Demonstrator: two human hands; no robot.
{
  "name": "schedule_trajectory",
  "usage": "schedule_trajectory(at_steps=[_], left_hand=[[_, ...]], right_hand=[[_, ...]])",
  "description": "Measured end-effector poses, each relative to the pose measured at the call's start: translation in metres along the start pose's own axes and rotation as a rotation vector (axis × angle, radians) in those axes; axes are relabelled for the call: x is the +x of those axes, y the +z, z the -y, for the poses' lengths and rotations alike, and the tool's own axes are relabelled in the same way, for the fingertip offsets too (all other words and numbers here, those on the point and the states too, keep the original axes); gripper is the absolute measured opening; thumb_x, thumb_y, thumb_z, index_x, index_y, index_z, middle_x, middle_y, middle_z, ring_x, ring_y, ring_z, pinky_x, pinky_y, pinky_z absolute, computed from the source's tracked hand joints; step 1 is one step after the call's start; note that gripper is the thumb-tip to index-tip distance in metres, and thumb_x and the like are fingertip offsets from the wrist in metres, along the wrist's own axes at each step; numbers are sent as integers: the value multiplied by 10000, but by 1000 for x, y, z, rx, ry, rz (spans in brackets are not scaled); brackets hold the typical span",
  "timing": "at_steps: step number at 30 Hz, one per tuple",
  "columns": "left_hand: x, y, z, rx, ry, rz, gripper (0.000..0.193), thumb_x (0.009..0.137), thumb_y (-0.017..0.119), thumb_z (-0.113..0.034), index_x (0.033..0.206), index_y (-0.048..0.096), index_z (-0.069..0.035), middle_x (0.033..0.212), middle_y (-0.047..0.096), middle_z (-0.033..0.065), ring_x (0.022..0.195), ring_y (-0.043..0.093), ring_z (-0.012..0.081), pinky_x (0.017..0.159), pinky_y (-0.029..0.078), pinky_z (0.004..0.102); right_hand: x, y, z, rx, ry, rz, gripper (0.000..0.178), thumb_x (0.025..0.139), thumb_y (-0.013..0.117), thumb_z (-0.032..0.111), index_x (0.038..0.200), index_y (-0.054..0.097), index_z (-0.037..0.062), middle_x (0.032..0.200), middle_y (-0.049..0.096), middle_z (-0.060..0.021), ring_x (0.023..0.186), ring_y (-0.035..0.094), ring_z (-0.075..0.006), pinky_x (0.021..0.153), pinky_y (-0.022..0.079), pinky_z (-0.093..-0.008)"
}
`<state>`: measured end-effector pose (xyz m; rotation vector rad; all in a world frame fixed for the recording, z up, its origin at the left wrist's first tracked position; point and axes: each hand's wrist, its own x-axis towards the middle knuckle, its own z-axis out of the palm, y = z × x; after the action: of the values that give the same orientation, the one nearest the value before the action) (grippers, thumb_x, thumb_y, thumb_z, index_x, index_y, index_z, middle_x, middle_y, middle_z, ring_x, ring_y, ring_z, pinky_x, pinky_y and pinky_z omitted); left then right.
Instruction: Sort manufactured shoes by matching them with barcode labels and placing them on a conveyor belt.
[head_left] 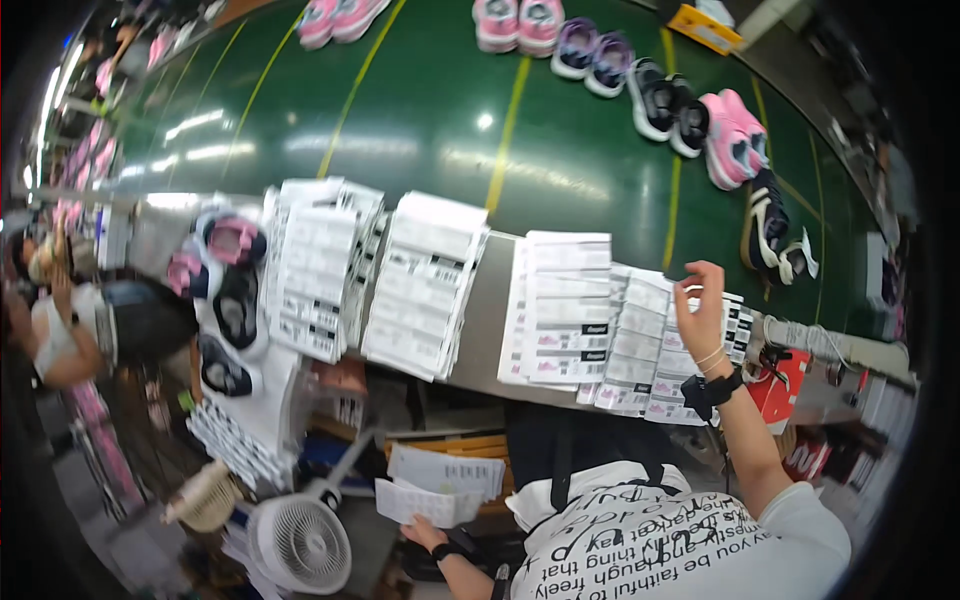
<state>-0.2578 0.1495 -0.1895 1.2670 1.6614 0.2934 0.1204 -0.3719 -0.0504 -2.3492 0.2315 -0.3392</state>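
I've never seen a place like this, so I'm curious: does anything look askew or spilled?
Slightly: the leftmost paper stack along the green table is askew, its sheets jutting unevenly rather than squared up. The printed sheets by the right hand overlap loosely. No spill shows.

The green tabletop [420, 110], crossed by yellow lines [508, 135], carries pink, purple and black sneakers [652, 98] along its far and right sides, with stacks of printed label sheets [425, 285] on its near grey metal edge [487, 342].
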Motion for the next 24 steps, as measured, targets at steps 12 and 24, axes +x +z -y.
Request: schedule_trajectory(at_steps=[12, 24], left_hand=[[-108, 185, -274, 976, -12, 1168, 445, 878, 730, -295, 1091, 606, 75, 1013, 707, 141, 905, 681, 183, 815, 531, 305], [-307, 681, -466, 1112, 1846, 1014, 819, 776, 757, -319, 1469, 341, -185, 1235, 510, 351, 1151, 519, 487, 929, 459, 525]], right_hand=[[28, -44, -58, -33, 341, 77, 421, 808, 690, 107, 1175, 512, 3, 1102, 519, -149, 804, 582, -222, 744, 505, -338], [183, -69, -186, -351, 351, -284, 497, 750, 740, 138, 1168, 509, -1, 1113, 519, -189, 1044, 515, -352, 922, 431, -440]])
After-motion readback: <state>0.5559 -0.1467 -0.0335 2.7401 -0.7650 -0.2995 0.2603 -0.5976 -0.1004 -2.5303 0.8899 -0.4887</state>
